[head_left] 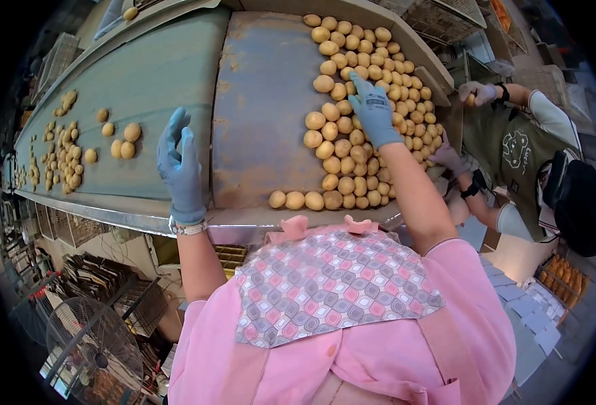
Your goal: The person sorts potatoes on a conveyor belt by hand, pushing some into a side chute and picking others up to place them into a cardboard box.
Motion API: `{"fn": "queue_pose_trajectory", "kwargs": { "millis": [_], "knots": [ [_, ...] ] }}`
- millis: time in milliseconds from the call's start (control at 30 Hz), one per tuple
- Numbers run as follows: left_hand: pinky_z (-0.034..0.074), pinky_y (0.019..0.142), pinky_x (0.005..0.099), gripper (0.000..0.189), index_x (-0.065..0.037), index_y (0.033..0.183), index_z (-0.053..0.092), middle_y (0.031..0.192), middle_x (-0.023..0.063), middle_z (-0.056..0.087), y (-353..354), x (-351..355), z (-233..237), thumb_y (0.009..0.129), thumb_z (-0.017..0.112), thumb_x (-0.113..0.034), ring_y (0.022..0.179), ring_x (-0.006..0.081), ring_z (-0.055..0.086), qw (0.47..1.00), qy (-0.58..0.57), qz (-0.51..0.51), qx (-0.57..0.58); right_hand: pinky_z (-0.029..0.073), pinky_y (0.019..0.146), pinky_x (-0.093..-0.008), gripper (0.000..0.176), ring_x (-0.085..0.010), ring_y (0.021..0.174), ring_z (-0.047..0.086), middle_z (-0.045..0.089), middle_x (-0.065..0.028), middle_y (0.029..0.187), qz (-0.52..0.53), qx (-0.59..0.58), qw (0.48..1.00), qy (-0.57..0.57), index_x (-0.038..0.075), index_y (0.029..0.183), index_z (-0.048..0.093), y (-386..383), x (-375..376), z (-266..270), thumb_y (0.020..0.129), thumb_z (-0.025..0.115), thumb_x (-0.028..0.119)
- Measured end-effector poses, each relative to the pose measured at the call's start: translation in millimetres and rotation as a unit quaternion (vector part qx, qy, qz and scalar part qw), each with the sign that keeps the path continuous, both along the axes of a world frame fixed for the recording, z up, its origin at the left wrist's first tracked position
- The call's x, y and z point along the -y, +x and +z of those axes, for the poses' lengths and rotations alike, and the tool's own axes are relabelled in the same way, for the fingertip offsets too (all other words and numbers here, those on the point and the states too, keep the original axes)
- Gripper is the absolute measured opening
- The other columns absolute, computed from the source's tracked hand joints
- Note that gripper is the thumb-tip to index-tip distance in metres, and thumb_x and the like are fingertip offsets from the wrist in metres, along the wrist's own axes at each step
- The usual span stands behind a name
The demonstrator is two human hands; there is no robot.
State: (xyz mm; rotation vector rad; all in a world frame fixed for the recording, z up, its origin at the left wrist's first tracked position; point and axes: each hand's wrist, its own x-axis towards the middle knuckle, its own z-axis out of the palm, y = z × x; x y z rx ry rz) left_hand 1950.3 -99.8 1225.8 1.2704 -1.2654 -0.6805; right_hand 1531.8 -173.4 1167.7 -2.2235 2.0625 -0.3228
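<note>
Many round yellow-brown produce pieces [346, 146], like potatoes or fruit, crowd the right end of the grey sorting surface [264, 101]. My right hand [373, 111], in a blue-grey glove, reaches over them with fingers stretched out, its fingertips at the pieces near the middle. Nothing shows gripped in it. Gloved likewise, my left hand [180, 165] is held up by the near edge of the green belt [163, 88], fingers raised and thumb apart, holding nothing. More loose pieces [130, 131] lie on the belt to its left.
A co-worker [521, 162] in a dark apron stands at the right end, one gloved hand [477, 93] holding a piece and the other beside the pile. A metal rim [122, 217] runs along the near side. A fan [99, 344] stands at lower left.
</note>
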Motion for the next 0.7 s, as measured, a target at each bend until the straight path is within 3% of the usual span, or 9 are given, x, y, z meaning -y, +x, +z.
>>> {"fn": "queue_pose_trajectory", "kwargs": {
  "millis": [200,233,300,400,500,533,567,667,700],
  "knots": [
    [0.05,0.113,0.0383,0.04,0.006,0.146,0.063,0.143,0.0178,0.07,4,-3,5,0.109,0.06,-0.008,0.132,0.0247,0.066,1.0,0.005,-0.013,-0.012,0.058,0.097,-0.0428,0.068,-0.0304,0.11,0.068,0.071,-0.0107,0.13,0.018,0.03,0.999,-0.014,0.018,0.163,0.048,2,18,4,0.1,0.072,0.026],
    [0.05,0.113,0.0383,0.04,0.006,0.146,0.063,0.143,0.0176,0.07,7,-2,7,0.109,0.059,-0.008,0.132,0.0246,0.066,1.0,0.004,-0.01,-0.006,0.058,0.094,-0.0402,0.065,-0.0272,0.107,0.067,0.07,-0.0095,0.128,0.017,0.129,0.991,0.033,0.016,0.162,0.05,4,17,5,0.101,0.071,0.026],
    [0.05,0.113,0.0381,0.04,0.005,0.146,0.063,0.143,0.0174,0.07,9,-2,7,0.109,0.059,-0.009,0.132,0.0245,0.066,1.0,0.006,-0.001,-0.013,0.058,0.089,-0.0351,0.058,-0.0209,0.099,0.067,0.07,-0.0072,0.125,0.021,0.319,0.939,0.128,0.012,0.158,0.053,15,-9,18,0.103,0.069,0.025],
    [0.05,0.113,0.0376,0.04,0.005,0.146,0.063,0.143,0.0172,0.07,13,-3,7,0.109,0.059,-0.009,0.132,0.0243,0.066,1.0,0.011,0.008,-0.022,0.059,0.081,-0.0274,0.05,-0.0114,0.088,0.066,0.069,-0.0038,0.12,0.012,0.573,0.775,0.266,0.007,0.152,0.058,32,-56,47,0.107,0.065,0.025],
    [0.05,0.113,0.0372,0.04,0.005,0.146,0.063,0.142,0.0169,0.07,18,0,12,0.109,0.058,-0.01,0.132,0.0242,0.066,1.0,0.015,0.002,-0.011,0.059,0.082,-0.0294,0.039,-0.0114,0.087,0.066,0.071,-0.003,0.116,0.127,0.321,0.768,0.539,0.005,0.14,0.066,43,-62,108,0.107,0.065,0.026],
    [0.05,0.113,0.0371,0.04,0.005,0.146,0.063,0.142,0.0167,0.07,19,-1,14,0.11,0.058,-0.01,0.132,0.0242,0.066,1.0,0.019,-0.002,-0.005,0.06,0.083,-0.0295,0.035,-0.0114,0.089,0.067,0.072,-0.0031,0.114,0.1,0.309,0.839,0.437,0.005,0.134,0.068,45,-51,120,0.107,0.066,0.028],
    [0.05,0.113,0.037,0.04,0.005,0.146,0.063,0.142,0.0166,0.07,20,-2,15,0.11,0.058,-0.01,0.131,0.0241,0.066,1.0,0.017,-0.009,-0.006,0.061,0.087,-0.03,0.034,-0.013,0.095,0.069,0.073,-0.0038,0.115,0.059,0.444,0.837,0.315,0.006,0.131,0.07,37,-34,119,0.108,0.065,0.03],
    [0.051,0.113,0.0367,0.039,0.005,0.145,0.064,0.141,0.0162,0.071,27,-1,14,0.11,0.058,-0.01,0.13,0.0238,0.067,1.0,0.011,-0.013,-0.011,0.059,0.094,-0.0316,0.035,-0.0126,0.102,0.07,0.073,0.0003,0.114,0.052,0.658,0.748,0.074,0.007,0.137,0.071,23,-4,112,0.112,0.064,0.03],
    [0.051,0.112,0.0366,0.039,0.005,0.145,0.064,0.14,0.0161,0.071,32,1,11,0.11,0.058,-0.01,0.129,0.0237,0.067,1.0,0.01,-0.006,-0.01,0.059,0.095,-0.0329,0.033,-0.0134,0.103,0.071,0.073,-0.0008,0.114,0.053,0.533,0.841,0.074,0.008,0.138,0.07,21,-1,110,0.112,0.063,0.029]
  ]
}}
